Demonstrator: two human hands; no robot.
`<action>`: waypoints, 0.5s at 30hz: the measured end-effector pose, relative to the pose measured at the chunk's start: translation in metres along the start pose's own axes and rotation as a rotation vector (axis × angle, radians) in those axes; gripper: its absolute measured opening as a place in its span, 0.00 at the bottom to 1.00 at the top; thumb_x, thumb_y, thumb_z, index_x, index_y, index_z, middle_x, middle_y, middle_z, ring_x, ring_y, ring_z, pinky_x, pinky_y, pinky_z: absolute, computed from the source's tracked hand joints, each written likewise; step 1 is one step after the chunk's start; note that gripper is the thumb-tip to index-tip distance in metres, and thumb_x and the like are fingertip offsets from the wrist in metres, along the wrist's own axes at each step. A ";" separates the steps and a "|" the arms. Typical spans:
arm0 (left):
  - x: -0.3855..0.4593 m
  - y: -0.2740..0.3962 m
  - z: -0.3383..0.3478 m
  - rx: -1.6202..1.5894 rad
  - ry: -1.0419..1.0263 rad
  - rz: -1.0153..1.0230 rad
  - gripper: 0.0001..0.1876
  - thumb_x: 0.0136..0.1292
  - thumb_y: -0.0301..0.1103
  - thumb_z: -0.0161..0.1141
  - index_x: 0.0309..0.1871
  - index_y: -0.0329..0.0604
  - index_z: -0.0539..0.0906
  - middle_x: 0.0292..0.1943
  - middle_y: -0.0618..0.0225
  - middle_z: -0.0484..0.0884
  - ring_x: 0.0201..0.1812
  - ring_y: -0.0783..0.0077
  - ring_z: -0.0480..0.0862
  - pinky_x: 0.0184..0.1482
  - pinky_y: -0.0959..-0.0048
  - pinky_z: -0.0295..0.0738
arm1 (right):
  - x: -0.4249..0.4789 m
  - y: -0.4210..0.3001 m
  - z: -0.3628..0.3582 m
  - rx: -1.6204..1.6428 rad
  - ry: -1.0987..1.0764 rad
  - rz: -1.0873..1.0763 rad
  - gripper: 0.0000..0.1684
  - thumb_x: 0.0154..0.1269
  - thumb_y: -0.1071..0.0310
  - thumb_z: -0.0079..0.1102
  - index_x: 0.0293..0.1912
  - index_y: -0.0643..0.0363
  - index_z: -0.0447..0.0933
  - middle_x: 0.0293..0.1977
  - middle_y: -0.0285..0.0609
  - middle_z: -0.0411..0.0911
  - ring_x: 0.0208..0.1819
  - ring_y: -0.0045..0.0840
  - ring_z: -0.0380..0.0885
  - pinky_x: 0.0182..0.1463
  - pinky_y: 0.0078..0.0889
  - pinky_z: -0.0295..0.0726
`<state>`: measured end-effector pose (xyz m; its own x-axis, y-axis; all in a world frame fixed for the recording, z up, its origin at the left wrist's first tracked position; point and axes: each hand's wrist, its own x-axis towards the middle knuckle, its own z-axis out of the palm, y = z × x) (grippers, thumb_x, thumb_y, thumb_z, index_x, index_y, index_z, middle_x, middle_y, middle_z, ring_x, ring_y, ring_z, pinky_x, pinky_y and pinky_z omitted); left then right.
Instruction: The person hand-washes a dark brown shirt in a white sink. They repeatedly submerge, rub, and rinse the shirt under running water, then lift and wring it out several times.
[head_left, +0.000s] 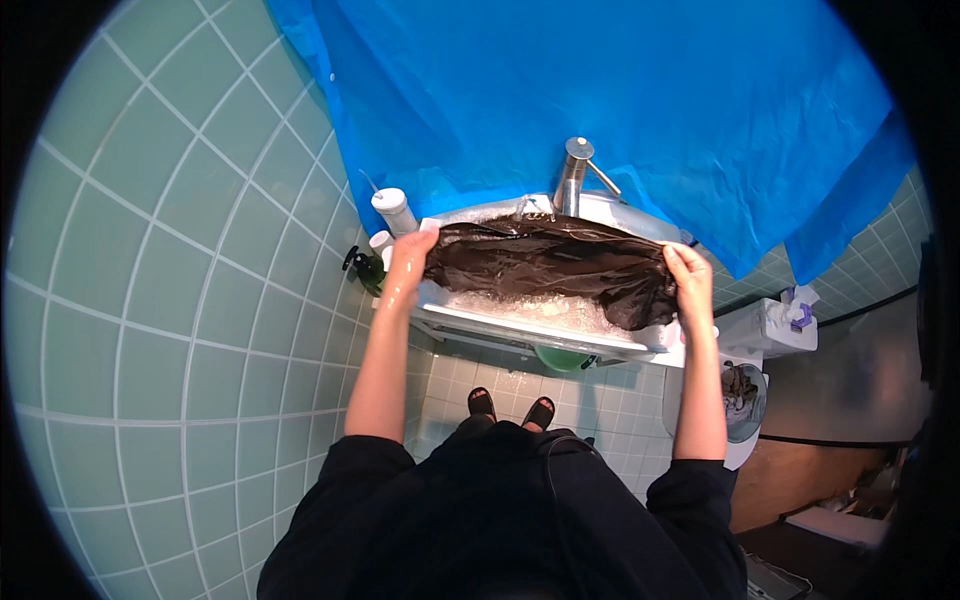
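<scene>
A wet dark brown garment (540, 259) is stretched out sideways over a white washbasin (517, 328). My left hand (410, 259) grips its left end, with the thumb on top and water on the wrist. At the right end, my right hand (688, 277) pinches the cloth's upper corner between thumb and fingers. A bunched part of the cloth hangs below the right hand into the basin. Foamy water (551, 306) shows in front of the cloth. Behind it stands a metal single-lever faucet (572, 176), its outlet close to the fabric's back edge.
A lidded white container (394, 210) and a dark green pump bottle (369, 271) stand left of the basin, by the tiled wall (225, 300). Blue plastic sheeting (600, 90) hangs behind. At right, a grey tub (752, 416) holds cloth beside a toilet tank (757, 330). A green basin (561, 358) is underneath.
</scene>
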<state>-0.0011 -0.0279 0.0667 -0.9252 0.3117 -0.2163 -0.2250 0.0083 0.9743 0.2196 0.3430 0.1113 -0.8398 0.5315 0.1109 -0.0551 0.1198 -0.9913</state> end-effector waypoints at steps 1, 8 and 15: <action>-0.011 0.001 0.016 -0.037 0.027 -0.089 0.16 0.71 0.44 0.56 0.33 0.43 0.83 0.23 0.77 0.78 0.22 0.84 0.73 0.21 0.80 0.61 | -0.003 0.014 0.008 -0.020 0.102 0.054 0.14 0.71 0.65 0.57 0.47 0.65 0.82 0.39 0.35 0.84 0.38 0.14 0.78 0.44 0.17 0.75; -0.070 -0.060 0.087 -0.034 -0.246 -0.392 0.10 0.74 0.41 0.53 0.45 0.47 0.79 0.39 0.70 0.82 0.36 0.75 0.83 0.35 0.73 0.85 | -0.056 0.044 0.128 -0.225 -0.047 -0.013 0.18 0.60 0.66 0.64 0.51 0.59 0.82 0.41 0.46 0.84 0.43 0.28 0.82 0.50 0.29 0.79; -0.087 -0.035 0.087 -0.268 -0.306 -0.507 0.31 0.69 0.67 0.43 0.48 0.47 0.77 0.36 0.71 0.83 0.32 0.78 0.83 0.33 0.76 0.80 | -0.087 0.003 0.180 -0.636 -0.399 -0.202 0.40 0.54 0.61 0.62 0.64 0.66 0.65 0.48 0.63 0.77 0.43 0.52 0.81 0.48 0.48 0.81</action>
<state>0.1138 0.0273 0.0571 -0.5644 0.5886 -0.5788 -0.7157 0.0005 0.6984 0.1951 0.1462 0.0855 -0.9840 0.1203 0.1316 -0.0087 0.7049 -0.7093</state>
